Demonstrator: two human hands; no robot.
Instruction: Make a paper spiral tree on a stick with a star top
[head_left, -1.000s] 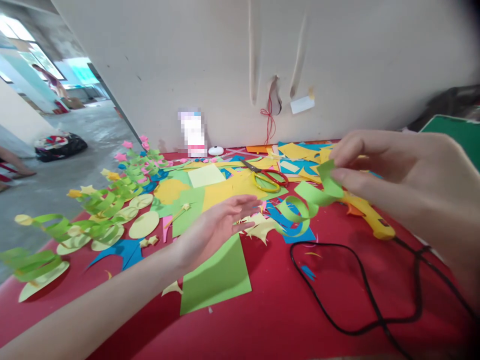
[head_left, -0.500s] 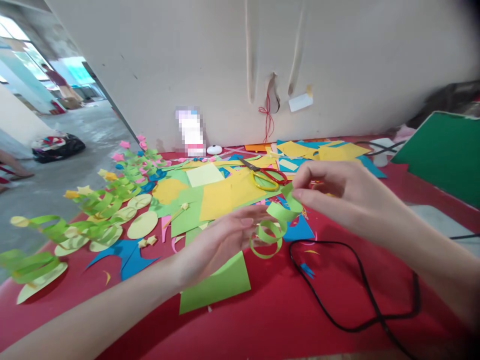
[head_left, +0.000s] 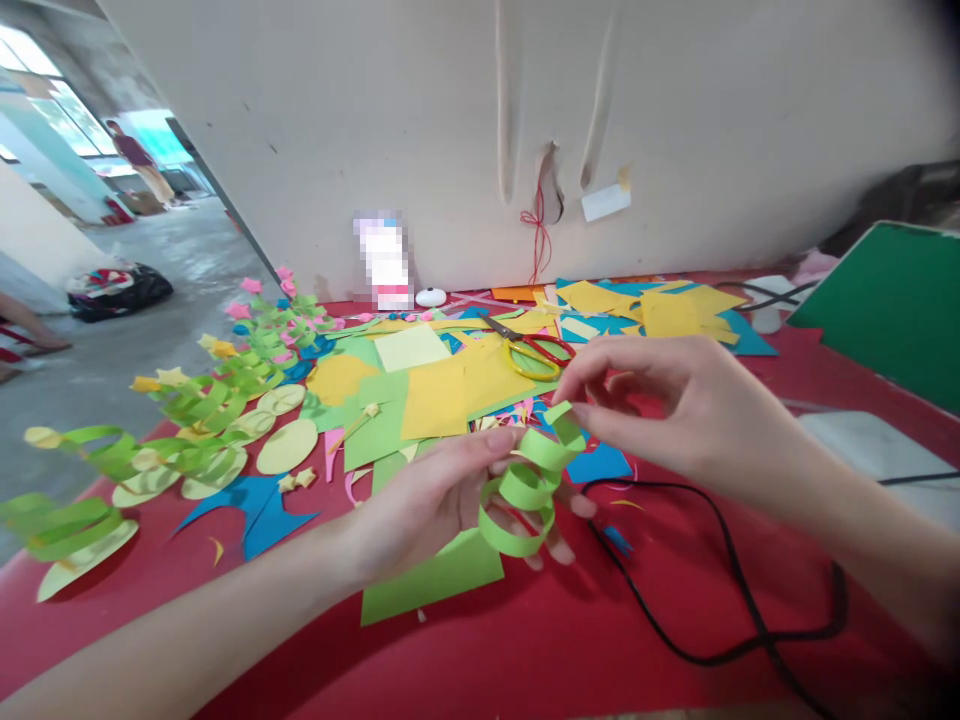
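Paper coil (head_left: 525, 495) between hands (head_left: 660, 405), screen (head_left: 386, 262) unreadable

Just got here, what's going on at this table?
A person's right hand pinches the upper end of a curled light-green paper strip, with the open left hand behind its coils; whether that hand touches them is unclear. Similar green paper coils on pale-yellow paper ovals stand along the left side of the red table. Dark-bladed scissors with red and yellow handles lie among coloured paper sheets farther back.
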